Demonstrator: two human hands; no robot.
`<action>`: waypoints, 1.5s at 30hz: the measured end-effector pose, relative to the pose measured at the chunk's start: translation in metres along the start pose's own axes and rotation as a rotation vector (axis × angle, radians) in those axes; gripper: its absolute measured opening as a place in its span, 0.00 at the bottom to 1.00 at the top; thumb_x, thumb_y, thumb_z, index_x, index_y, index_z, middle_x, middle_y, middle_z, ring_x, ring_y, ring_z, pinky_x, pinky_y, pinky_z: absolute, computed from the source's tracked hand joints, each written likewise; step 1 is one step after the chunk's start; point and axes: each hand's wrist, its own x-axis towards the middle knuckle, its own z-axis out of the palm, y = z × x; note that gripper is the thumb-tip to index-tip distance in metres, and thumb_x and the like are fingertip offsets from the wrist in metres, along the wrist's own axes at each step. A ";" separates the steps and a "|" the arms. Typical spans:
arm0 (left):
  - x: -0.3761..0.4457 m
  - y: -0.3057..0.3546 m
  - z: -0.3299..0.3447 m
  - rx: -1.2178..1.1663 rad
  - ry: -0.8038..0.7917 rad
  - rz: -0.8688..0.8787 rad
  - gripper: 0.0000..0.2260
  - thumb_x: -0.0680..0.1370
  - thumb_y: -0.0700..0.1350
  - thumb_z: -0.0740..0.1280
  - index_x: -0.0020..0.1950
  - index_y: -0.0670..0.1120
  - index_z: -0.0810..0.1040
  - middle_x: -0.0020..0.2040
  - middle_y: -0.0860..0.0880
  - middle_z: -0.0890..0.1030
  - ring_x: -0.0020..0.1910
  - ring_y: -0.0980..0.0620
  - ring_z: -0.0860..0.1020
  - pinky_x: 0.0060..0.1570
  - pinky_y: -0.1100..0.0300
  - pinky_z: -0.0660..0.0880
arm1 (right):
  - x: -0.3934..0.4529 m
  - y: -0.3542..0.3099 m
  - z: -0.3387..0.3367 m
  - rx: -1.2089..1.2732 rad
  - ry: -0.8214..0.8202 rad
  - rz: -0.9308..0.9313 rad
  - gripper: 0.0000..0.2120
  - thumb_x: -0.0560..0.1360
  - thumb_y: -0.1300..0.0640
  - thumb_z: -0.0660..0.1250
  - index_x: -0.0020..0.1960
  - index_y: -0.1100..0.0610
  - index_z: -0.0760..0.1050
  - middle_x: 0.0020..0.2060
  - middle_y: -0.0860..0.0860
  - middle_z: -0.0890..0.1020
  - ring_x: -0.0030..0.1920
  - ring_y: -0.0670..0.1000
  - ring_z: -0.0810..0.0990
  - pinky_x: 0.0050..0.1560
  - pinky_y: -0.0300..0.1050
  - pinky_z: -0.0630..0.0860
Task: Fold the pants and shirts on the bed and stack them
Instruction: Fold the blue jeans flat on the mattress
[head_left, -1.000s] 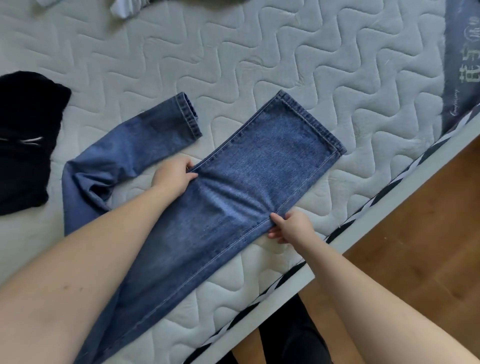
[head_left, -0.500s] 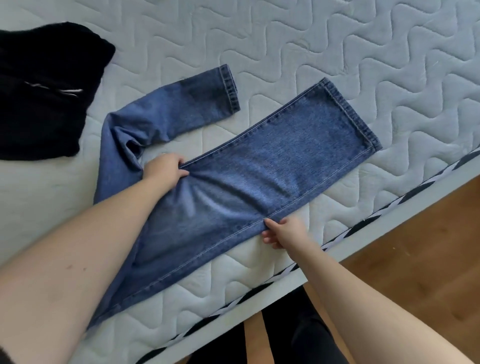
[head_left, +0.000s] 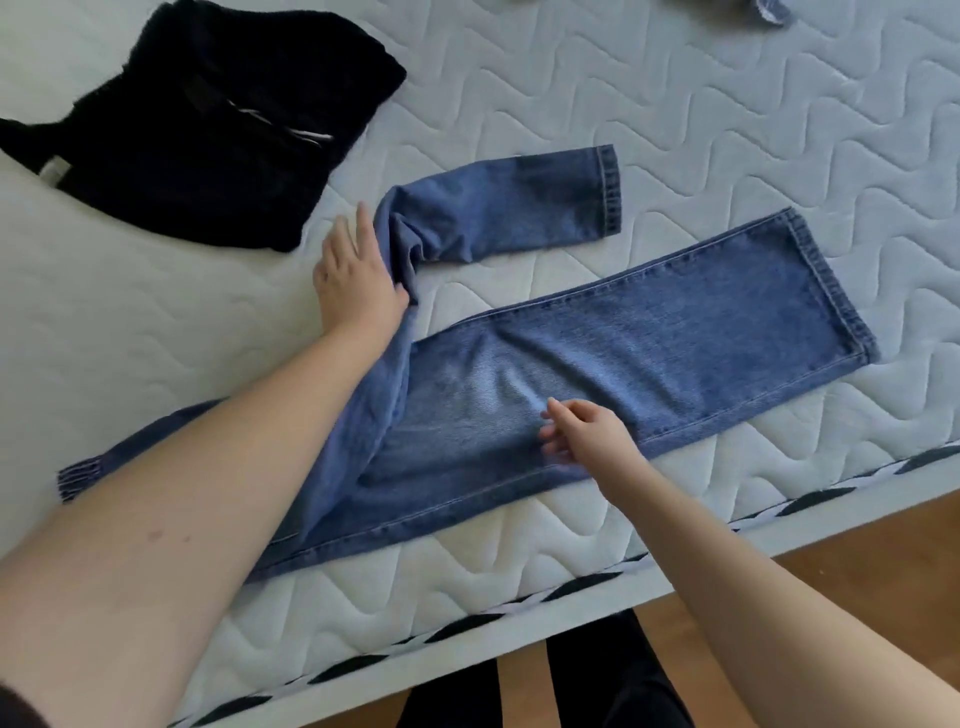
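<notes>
both forearms are seen bare from the lower frame edges to the wrists, with no watch, bracelet or ring to be made out on either. the left hand and the right hand are uncovered, without gloves; the right hand's fingers are slightly blurred. a sliver of dark sleeve is visible at the bottom-left corner, where the left arm enters the frame. two small darker marks are seen on the left forearm. below the mattress edge, the legs are clad in plain black trousers, seen as two dark shapes with a narrow gap between them.
</notes>
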 end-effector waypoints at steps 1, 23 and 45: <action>0.003 -0.007 0.000 -0.081 -0.085 -0.097 0.32 0.74 0.43 0.69 0.75 0.46 0.58 0.66 0.39 0.72 0.63 0.38 0.72 0.56 0.45 0.71 | 0.002 -0.009 0.013 0.014 -0.020 -0.013 0.10 0.81 0.53 0.64 0.49 0.59 0.78 0.36 0.51 0.82 0.32 0.49 0.79 0.34 0.40 0.76; -0.135 -0.017 -0.004 -0.424 -0.466 0.624 0.21 0.78 0.52 0.66 0.71 0.50 0.73 0.62 0.50 0.75 0.60 0.51 0.72 0.63 0.52 0.69 | 0.033 -0.115 0.041 0.609 0.029 0.151 0.22 0.73 0.53 0.72 0.64 0.61 0.77 0.53 0.56 0.85 0.52 0.55 0.84 0.46 0.47 0.80; -0.091 0.154 0.065 -0.242 -0.594 0.432 0.28 0.79 0.61 0.60 0.76 0.52 0.62 0.74 0.50 0.67 0.73 0.49 0.65 0.73 0.50 0.57 | -0.005 0.027 -0.095 0.615 0.232 0.075 0.17 0.79 0.39 0.62 0.59 0.50 0.76 0.59 0.50 0.81 0.57 0.48 0.81 0.60 0.46 0.76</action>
